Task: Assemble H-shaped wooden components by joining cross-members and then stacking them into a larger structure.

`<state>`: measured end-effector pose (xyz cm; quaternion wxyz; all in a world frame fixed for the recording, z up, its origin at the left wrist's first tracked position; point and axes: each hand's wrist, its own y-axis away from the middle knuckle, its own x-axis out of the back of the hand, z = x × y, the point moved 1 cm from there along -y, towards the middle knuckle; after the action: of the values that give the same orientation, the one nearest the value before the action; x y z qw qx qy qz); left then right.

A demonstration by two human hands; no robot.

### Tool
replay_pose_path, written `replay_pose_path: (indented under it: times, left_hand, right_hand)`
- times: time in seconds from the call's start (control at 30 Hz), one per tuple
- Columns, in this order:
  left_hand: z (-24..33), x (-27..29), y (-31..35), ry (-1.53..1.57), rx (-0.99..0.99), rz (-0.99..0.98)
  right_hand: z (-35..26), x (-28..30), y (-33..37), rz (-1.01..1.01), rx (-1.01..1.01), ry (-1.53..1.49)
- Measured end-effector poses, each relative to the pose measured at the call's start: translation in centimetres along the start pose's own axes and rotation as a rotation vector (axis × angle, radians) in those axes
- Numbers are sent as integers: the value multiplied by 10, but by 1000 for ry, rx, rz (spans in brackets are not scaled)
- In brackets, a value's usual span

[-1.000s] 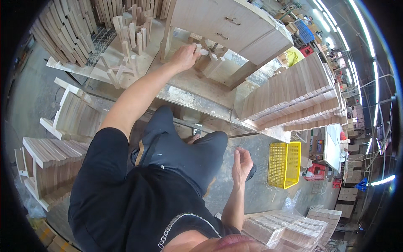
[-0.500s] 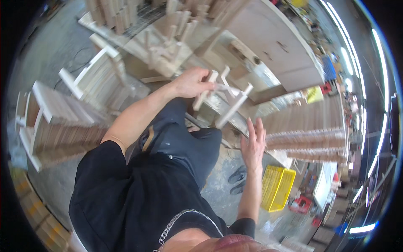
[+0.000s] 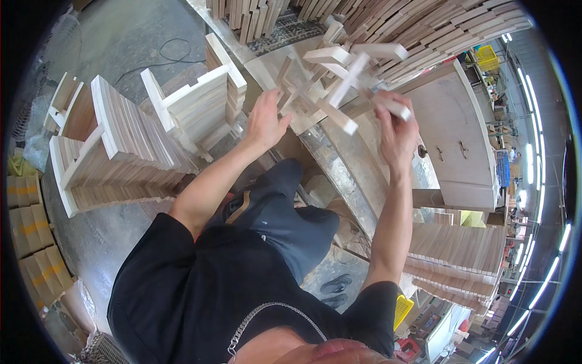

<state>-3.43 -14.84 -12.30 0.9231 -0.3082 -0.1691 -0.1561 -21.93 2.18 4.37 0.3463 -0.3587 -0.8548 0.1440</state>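
A light wooden frame (image 3: 350, 77) of crossed bars is held out over the workbench, smeared a little by motion. My right hand (image 3: 398, 130) is closed round the frame's bar on its right side, its fingers curled at the bar's end. To the left, my left hand (image 3: 267, 120) has its thumb apart from its fingers and holds nothing that I can see. Just beyond the left fingertips, thin wooden bars (image 3: 297, 91) stick up from the bench, partly hidden behind the frame.
Slatted wooden stacks (image 3: 121, 130) stand on the left, with another stack (image 3: 209, 100) closer to the bench (image 3: 333, 173). Piles of wooden strips (image 3: 442, 30) fill the far side. More stacked boards (image 3: 461, 249) and a yellow crate (image 3: 402, 311) are at right.
The wooden frame has moved away from my lap, out over the bench. My left hand has let go of it, and my right hand, open before, now grips it. The view has turned.
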Motion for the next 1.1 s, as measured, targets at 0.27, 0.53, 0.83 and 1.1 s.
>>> replay_pose_path:
  times: [0.27, 0.53, 0.83, 1.1]
  left_hand:
    - [-29, -10, -13, 63, 79, -229]
    - [-21, -6, -4, 100, 38, -259]
    - [-16, -21, -18, 24, 127, -252]
    - [-10, -13, -9, 68, 225, -230]
  right_hand:
    - [69, -53, -59, -339, -214, -12]
    - [135, -90, -18, -466, -401, -109]
    - [115, -128, 13, -222, -326, 243]
    - [113, -139, 23, -155, -276, 247]
